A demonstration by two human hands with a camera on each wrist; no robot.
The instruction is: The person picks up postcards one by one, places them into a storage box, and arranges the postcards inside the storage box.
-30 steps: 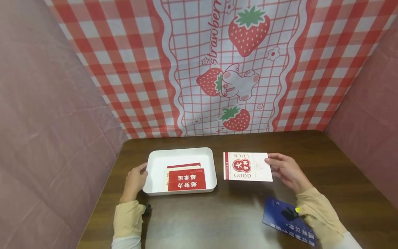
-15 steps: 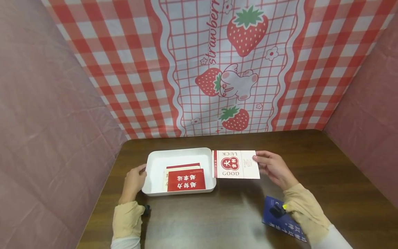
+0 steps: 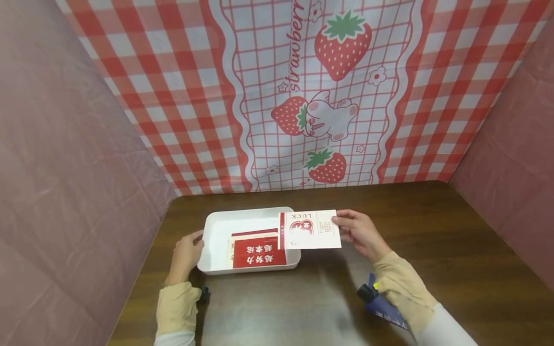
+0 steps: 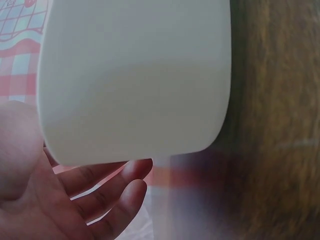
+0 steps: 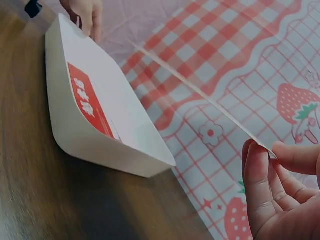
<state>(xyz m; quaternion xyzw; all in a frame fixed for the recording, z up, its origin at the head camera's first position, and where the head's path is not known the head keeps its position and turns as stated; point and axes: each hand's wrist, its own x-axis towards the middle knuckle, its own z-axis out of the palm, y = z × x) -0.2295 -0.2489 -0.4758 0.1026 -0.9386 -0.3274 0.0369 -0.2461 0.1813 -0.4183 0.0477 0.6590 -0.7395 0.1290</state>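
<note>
My right hand point(image 3: 360, 233) pinches a white and red printed card point(image 3: 309, 230) by its right end, thumb on top and fingers beneath. The card hangs above the right part of a white tray point(image 3: 214, 222); in the right wrist view the card point(image 5: 200, 95) shows almost edge-on. Inside the tray lie a few overlapping cards, a red one point(image 3: 259, 252) on top. My left hand point(image 3: 186, 254) rests against the tray's left end. In the left wrist view its loosely extended fingers point(image 4: 127, 197) lie along the tray wall point(image 4: 140, 110), their upper parts partly hidden behind it.
A blue card point(image 3: 385, 310) lies on the brown wooden table point(image 3: 277, 312), partly covered by my right forearm. Behind the table hangs a red and white checked strawberry cloth point(image 3: 333, 110). Pink cloth point(image 3: 78, 168) hangs at both sides.
My right hand has carried the white and red card leftward, from beside the tray to over its right part. The forearm now covers more of the blue card. The left hand stays at the tray.
</note>
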